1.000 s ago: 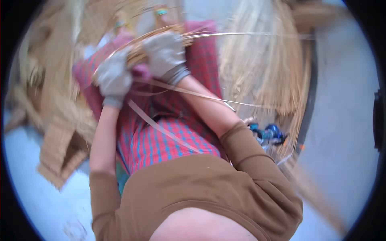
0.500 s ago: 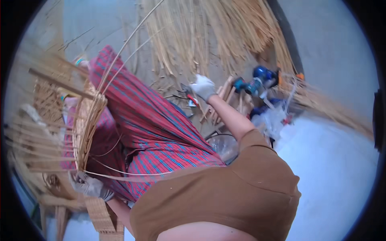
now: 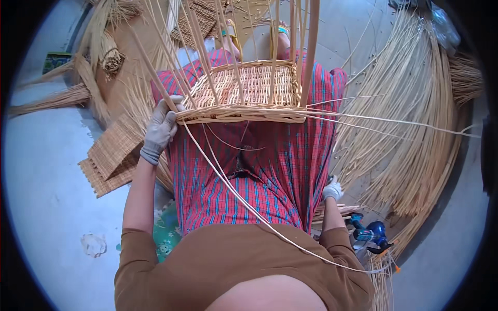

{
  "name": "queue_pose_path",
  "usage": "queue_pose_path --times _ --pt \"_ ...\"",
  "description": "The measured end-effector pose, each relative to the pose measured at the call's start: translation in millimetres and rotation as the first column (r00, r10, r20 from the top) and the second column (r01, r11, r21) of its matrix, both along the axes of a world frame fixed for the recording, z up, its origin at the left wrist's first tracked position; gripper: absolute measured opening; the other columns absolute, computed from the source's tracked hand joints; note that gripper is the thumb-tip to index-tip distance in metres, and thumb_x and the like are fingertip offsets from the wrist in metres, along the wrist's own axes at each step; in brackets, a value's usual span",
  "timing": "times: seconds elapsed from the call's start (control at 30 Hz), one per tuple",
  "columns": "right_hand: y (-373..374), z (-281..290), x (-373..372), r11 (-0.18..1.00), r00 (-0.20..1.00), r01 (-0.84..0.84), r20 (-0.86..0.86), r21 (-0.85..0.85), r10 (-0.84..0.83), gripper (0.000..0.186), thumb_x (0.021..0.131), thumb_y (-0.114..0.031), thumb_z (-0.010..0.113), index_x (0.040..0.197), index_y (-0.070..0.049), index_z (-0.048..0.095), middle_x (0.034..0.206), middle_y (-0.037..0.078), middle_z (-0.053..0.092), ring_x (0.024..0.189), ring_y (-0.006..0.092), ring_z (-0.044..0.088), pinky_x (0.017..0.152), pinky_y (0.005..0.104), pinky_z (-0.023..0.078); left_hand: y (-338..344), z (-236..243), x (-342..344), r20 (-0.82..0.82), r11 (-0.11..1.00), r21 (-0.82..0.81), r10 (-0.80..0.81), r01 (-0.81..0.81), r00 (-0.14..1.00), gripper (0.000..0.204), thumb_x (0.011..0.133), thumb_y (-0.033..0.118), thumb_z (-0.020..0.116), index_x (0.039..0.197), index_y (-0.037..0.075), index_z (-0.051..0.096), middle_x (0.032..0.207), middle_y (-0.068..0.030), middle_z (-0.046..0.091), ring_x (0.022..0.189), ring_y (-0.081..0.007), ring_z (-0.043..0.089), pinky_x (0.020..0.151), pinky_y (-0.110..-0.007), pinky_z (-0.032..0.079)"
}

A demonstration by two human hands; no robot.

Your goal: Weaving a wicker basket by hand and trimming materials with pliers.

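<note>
A half-woven wicker basket (image 3: 249, 85) rests across my lap, its upright stakes standing around the flat woven base. My left hand (image 3: 161, 129), in a pale grey glove, grips the basket's near left corner by a stake. Long thin canes trail from the near edge, some to the right and one curving down over my shirt. My right hand (image 3: 333, 189), in a white glove, is low beside my right leg. Its fingers look curled and are partly hidden by the red plaid cloth (image 3: 223, 202); a small dark bit shows at them, too little to name.
A wide spread of loose canes (image 3: 399, 129) covers the floor on the right. A blue power drill (image 3: 373, 234) lies near my right elbow beside wooden pieces. On the left are a folded woven mat (image 3: 114, 150), cane bundles (image 3: 111, 57) and a crumpled white scrap (image 3: 93, 245).
My view has swung round, so the basket now appears in front instead of far left. My right hand, earlier stretched out by red-handled pruning shears, is now beside my leg. My left hand still holds the basket.
</note>
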State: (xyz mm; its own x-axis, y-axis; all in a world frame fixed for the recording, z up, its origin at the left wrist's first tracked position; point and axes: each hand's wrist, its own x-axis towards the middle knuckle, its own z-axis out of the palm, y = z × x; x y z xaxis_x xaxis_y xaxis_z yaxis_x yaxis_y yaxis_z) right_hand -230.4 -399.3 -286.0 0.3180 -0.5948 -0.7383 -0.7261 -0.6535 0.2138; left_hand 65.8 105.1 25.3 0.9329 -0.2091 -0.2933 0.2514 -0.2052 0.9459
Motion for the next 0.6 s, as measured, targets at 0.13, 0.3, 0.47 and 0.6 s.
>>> queue_pose_path --times 0.13,0.3,0.47,0.6 --pt "-6.4 23.1 -7.1 0.769 0.794 0.457 0.186 0.447 -0.579 0.077 0.074 -0.031 0.074 0.143 -0.010 0.047 0.115 0.016 0.063 0.103 0.0305 0.063 0.086 0.0388 0.052 -43.6 2.0 -30.2 0.213 0.898 0.308 0.258 -0.315 0.942 0.045 0.106 0.010 0.050 0.150 0.005 0.044 0.116 -0.0062 0.063 0.062 -0.0066 0.051 0.056 -0.023 0.047" --pt "14.3 72.5 -15.5 0.411 0.365 0.449 0.257 0.794 -0.895 0.050 0.088 -0.014 0.062 0.136 -0.005 0.049 0.076 0.004 0.058 0.053 0.0130 0.053 0.049 0.0289 0.047 -93.5 15.1 -95.3 0.564 0.605 0.761 -0.439 -0.235 0.699 0.065 0.083 -0.009 0.053 0.146 0.003 0.052 0.148 -0.0191 0.049 0.140 -0.0395 0.046 0.123 -0.047 0.028" --pt "27.9 143.0 40.4 0.809 0.329 0.187 0.740 0.558 -0.587 0.053 0.088 -0.006 0.066 0.138 -0.003 0.052 0.124 0.011 0.058 0.110 0.0202 0.059 0.098 0.0337 0.047 -161.3 5.4 -70.7 0.612 0.627 0.755 -0.570 -0.190 0.548 0.062 0.087 0.006 0.064 0.147 0.017 0.054 0.150 -0.0103 0.049 0.142 -0.0362 0.045 0.124 -0.056 0.025" --pt "52.9 214.9 92.8 0.865 0.249 -0.039 0.843 0.500 -0.476 0.070 0.085 -0.014 0.083 0.143 -0.001 0.047 0.135 0.013 0.056 0.123 0.0224 0.058 0.107 0.0345 0.046 -245.4 6.8 -10.7 0.664 0.627 0.746 -0.677 -0.223 0.318 0.045 0.089 0.012 0.055 0.134 0.008 0.062 0.140 -0.0135 0.060 0.140 -0.0289 0.050 0.125 -0.051 0.025"
